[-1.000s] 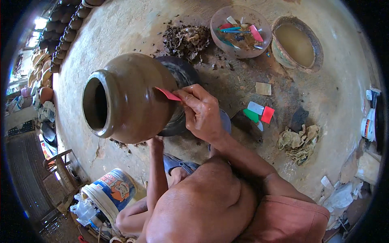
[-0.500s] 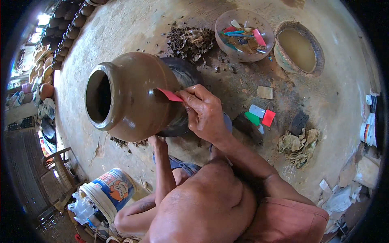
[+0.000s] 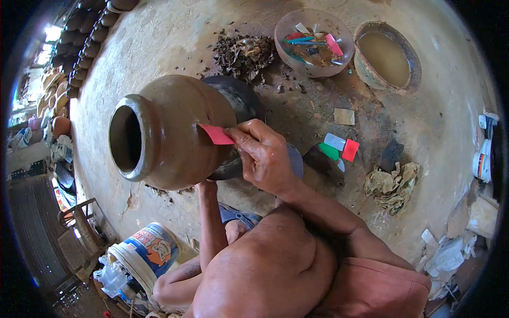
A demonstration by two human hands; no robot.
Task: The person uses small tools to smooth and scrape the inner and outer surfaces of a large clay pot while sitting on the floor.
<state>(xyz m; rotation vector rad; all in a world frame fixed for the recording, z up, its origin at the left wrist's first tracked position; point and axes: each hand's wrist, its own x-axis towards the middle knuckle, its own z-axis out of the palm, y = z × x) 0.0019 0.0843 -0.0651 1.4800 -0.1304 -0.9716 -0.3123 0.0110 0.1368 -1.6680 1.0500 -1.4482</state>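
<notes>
A large brown wet clay pot [image 3: 177,119] leans with its round mouth toward the left, its base against a dark round support [image 3: 238,98]. In my right hand [image 3: 262,153], a pinkish-red flat scraper [image 3: 216,134] is pinched between thumb and fingers. Its free edge rests on the pot's shiny side. From below, my left hand [image 3: 207,184] reaches up to the underside of the pot, which hides its fingers. Right of my right hand, several red, green and white flat scrapers [image 3: 350,150] lie on the floor.
At the back stand a clear bowl [image 3: 283,29] of coloured tools and a basin [image 3: 366,77] of murky water, beside a heap of clay scraps [image 3: 244,55]. A crumpled cloth [image 3: 392,185] lies at right. At lower left is a white bucket [image 3: 151,246]; dark pots [image 3: 87,50] line the far left.
My right hand has moved slightly down with the scraper, which now shows more of its flat face against the pot. My left hand stays under the pot. The whole view has shifted a little.
</notes>
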